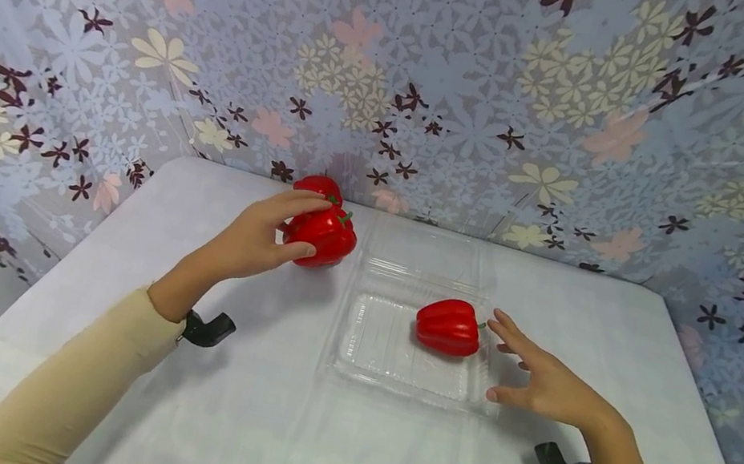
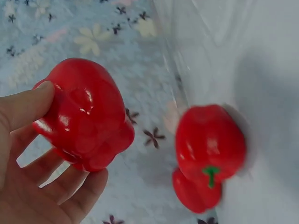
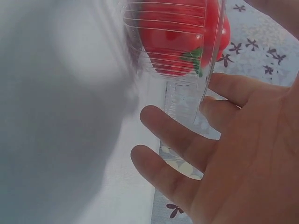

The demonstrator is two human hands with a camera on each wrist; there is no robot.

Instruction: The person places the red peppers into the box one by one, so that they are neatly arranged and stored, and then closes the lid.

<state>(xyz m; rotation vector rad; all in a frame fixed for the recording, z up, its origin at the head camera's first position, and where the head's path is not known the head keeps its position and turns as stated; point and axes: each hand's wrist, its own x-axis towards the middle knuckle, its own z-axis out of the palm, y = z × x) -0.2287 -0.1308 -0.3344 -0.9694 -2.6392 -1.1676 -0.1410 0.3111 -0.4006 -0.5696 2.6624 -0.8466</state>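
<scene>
My left hand (image 1: 254, 238) grips a red bell pepper (image 2: 86, 114) between thumb and fingers. Two more red peppers are beyond it: a nearer one with a green stem (image 2: 210, 142) and another partly hidden behind it (image 2: 197, 190). In the head view these overlap at the back of the table. A further red pepper (image 1: 449, 327) lies on its side in a clear plastic container (image 1: 371, 374). My right hand (image 1: 548, 386) is beside the container's right wall, its fingers spread and holding nothing. Whether its fingertips touch the rim, I cannot tell.
The container's lid (image 1: 423, 252) lies opened back toward the far side. Everything stands on a white-covered table (image 1: 239, 422), and a flowered cloth (image 1: 441, 73) rises behind its far edge. A black wrist mount (image 1: 208, 329) sticks out under the left wrist.
</scene>
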